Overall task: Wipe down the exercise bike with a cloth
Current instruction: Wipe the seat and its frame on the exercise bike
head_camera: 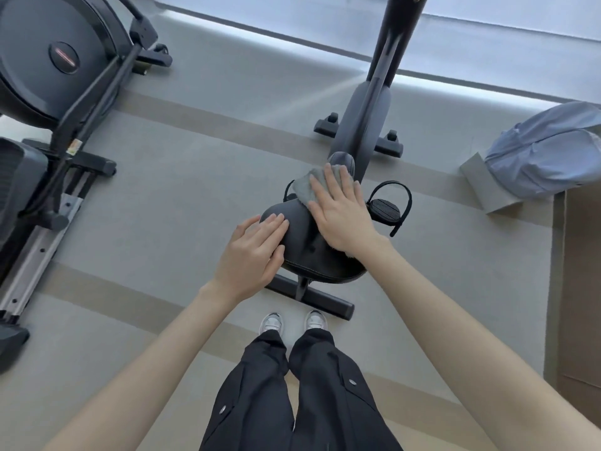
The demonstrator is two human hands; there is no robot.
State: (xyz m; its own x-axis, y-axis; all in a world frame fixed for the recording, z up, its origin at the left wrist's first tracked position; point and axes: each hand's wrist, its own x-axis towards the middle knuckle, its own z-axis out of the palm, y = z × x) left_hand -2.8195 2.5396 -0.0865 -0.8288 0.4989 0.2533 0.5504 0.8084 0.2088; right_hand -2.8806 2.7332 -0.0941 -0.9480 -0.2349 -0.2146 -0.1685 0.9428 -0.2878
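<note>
One grey cloth (307, 187) lies on the black saddle (302, 232) of the exercise bike (367, 118), over the narrow front part of the seat. One fuzzy corner of it shows past your wrist at the saddle's right side. Your right hand (341, 216) presses it flat. The fingers (331, 183) are straight and close together, pointing toward the saddle's nose, and they are not curled round the fabric.

Your left hand (253, 252) rests on the saddle's left edge with its fingers (273, 222) laid out nearly straight, holding nothing.

The bike stands on the floor (179, 190) directly in front of you, with the saddle nearest you and its dark column (396, 34) rising away toward the top of the view. A strapped pedal (385, 209) sticks out just to the right of your right hand. The rear foot bar (325, 301) lies on the floor under the saddle, just ahead of your white trainers (273, 322), and the front foot bar (388, 148) crosses beneath the frame further off.

You are standing in black trousers (253, 385), both forearms bare.

Well apart to your left is an elliptical trainer (48, 60) with a large dark round housing and metal rails. To your right, near the edge of the view, a pale blue backpack (546, 151) rests against a grey block (487, 190).
</note>
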